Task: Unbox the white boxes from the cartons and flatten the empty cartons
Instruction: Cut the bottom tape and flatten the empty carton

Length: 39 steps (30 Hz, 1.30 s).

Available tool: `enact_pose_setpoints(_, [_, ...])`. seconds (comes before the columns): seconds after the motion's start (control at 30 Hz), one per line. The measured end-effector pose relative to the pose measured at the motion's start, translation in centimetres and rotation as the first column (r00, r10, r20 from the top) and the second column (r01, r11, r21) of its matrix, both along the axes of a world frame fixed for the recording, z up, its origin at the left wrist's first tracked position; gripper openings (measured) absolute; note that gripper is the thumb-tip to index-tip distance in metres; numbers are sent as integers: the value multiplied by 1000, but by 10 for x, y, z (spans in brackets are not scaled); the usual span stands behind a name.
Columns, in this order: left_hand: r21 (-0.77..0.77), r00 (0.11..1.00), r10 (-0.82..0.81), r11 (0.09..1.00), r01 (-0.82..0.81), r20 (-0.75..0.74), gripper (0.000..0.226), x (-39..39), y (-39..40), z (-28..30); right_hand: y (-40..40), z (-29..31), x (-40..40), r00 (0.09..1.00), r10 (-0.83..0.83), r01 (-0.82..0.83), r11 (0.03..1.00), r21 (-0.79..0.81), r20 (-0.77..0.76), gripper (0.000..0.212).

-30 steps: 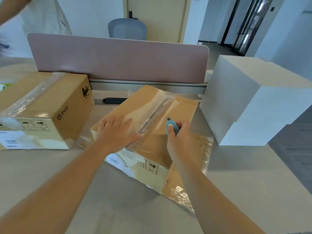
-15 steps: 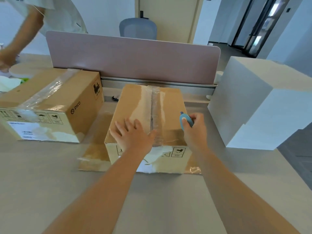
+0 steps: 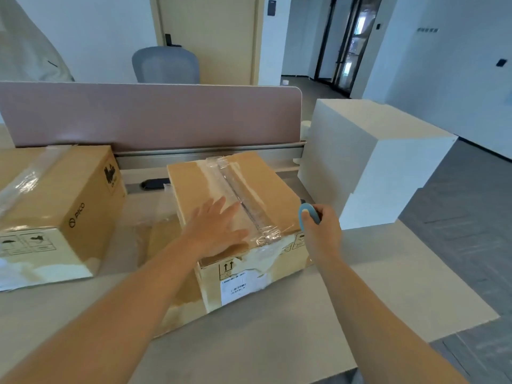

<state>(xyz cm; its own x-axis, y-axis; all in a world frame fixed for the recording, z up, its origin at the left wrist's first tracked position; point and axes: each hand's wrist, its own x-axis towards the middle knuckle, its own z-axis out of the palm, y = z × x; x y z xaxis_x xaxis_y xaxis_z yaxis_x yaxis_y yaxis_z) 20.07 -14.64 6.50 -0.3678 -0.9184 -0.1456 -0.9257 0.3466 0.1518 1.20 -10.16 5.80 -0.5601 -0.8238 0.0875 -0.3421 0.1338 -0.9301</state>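
1. I see an office: a grey bench (image 3: 277,342) backed by a pink divider (image 3: 149,115), with stacked white boxes (image 3: 368,162) at its right end.
2. The carton (image 3: 235,217) sits mid-bench, taped shut, on flattened cardboard (image 3: 158,245); a second carton (image 3: 55,212) stands left.
3. Risk: the carton may slide on the cardboard under cutting force, sending the blade off the tape (image 3: 243,206) toward my spread fingers.
4. Risk: too deep a cut could score whatever is inside.
5. Left hand (image 3: 219,231): fingers spread flat, pressing the carton top.
6. Right hand (image 3: 321,234): curled around a blue cutter (image 3: 306,214), beside the carton's right edge.
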Motion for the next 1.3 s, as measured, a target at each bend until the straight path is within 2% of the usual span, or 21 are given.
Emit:
enact_pose_setpoints(0.1, [22,977,-188,982,186,99,71,3,-4,-6,9,-3,5,996,-75,75,997,2,40,13])
enact_pose_setpoints(0.2, [32,958,-240,971,238,159,69,-1,-5,-12,16,-11,11,974,-151,148,989,28,168,10])
enact_pose_setpoints(0.33, [45,982,-178,983,175,69,70,-16,-2,-20,29,-26,22,931,-206,192,978,78,301,18])
enact_pose_setpoints(0.53, [26,985,-73,997,78,-156,64,-56,10,-23,42,-28,19,878,-277,259,961,99,390,5])
enact_pose_setpoints(0.6, [-34,971,-147,989,143,-190,62,-57,5,-22,44,-28,16,872,-283,258,959,116,400,6])
enact_pose_setpoints(0.7, [-91,926,-347,937,337,-147,68,-52,-7,-21,44,-28,15,868,-258,219,966,139,424,5])
enact_pose_setpoints(0.77, [-63,912,-403,915,399,-73,70,-49,-13,-20,42,-27,17,860,-233,193,972,133,454,3])
enact_pose_setpoints(0.87, [-43,905,-424,904,424,11,69,-48,-16,-23,38,-28,19,849,-200,162,979,119,490,4])
enact_pose_setpoints(1.13, [-61,912,-411,910,411,9,66,-48,-11,-24,33,-32,24,751,-188,180,981,79,633,8])
enact_pose_setpoints(1.3, [-56,913,-408,911,408,8,65,-47,-9,-22,32,-31,24,751,-195,198,978,66,631,7])
